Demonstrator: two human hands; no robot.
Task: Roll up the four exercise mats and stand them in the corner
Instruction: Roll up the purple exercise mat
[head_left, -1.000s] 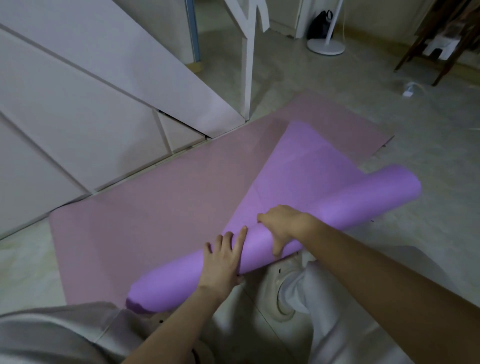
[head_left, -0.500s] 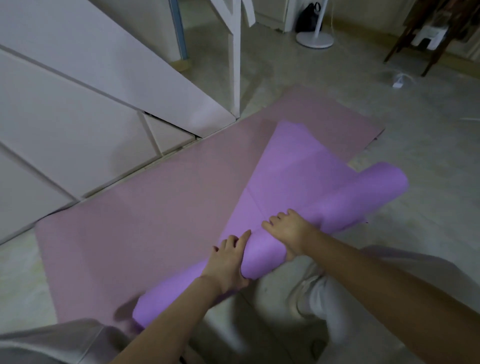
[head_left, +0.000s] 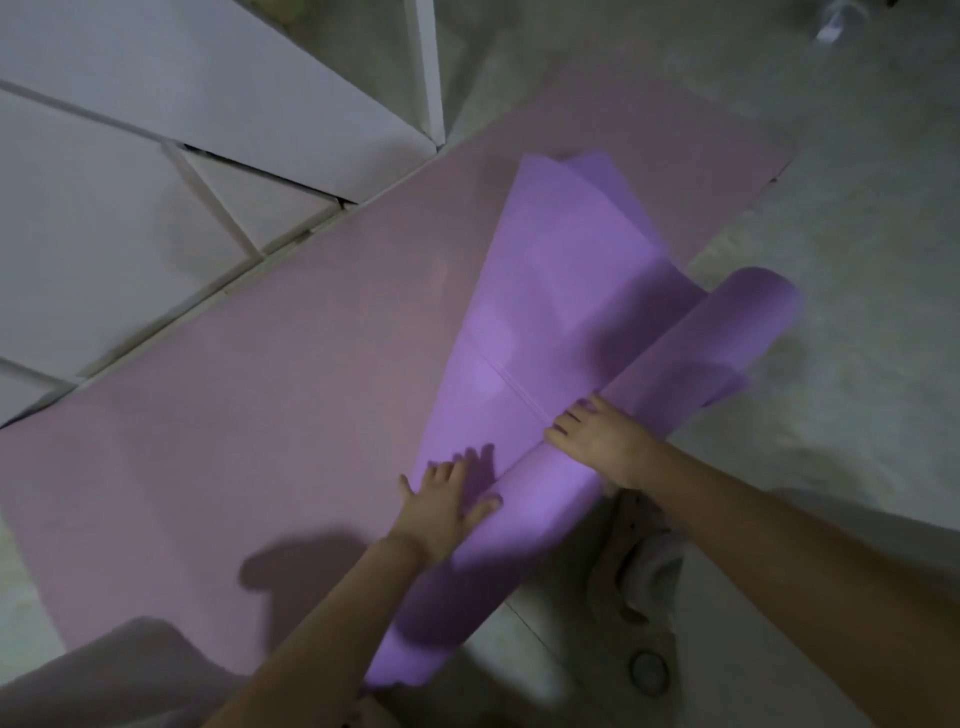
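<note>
A bright purple mat (head_left: 545, 312) is partly rolled, and its roll (head_left: 613, 447) runs diagonally from lower left to upper right on the floor. The unrolled part lies across a flat dusty-pink mat (head_left: 249, 415). My left hand (head_left: 441, 499) lies flat with spread fingers on the near part of the roll. My right hand (head_left: 597, 441) presses on top of the roll near its middle, fingers pointing at the seam where roll meets sheet. Another purple layer (head_left: 597, 171) peeks out at the far end.
White slanted panels (head_left: 156, 130) and a white post (head_left: 428, 67) stand at the left and back. Pale tiled floor (head_left: 857, 312) lies to the right. A shoe (head_left: 644, 566) shows beneath my right forearm. A grey trouser knee (head_left: 119, 670) is at the bottom left.
The roll has moved forward over the purple sheet and grown thicker. Both hands have shifted forward with it, and the view has tilted further down.
</note>
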